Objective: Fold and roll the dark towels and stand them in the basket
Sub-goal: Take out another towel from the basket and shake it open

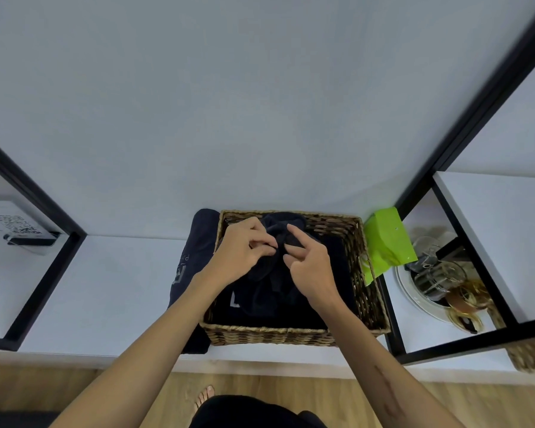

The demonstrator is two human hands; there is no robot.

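Wicker basket (294,333) on white shelf (112,288), holds dark towels. Left hand (240,253) pinches bunched towel (272,273) over basket middle, fingers curled. Right hand (309,267) grips same towel, index finger sticking out. Second dark towel (195,251) lies outside, touching basket's left wall. Green bag (388,242) just right of basket.

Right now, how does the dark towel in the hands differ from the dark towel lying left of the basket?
The held towel is bunched over the wicker basket, pinched by the left hand and right hand. The outside towel lies flat, untouched. Both are dark navy.
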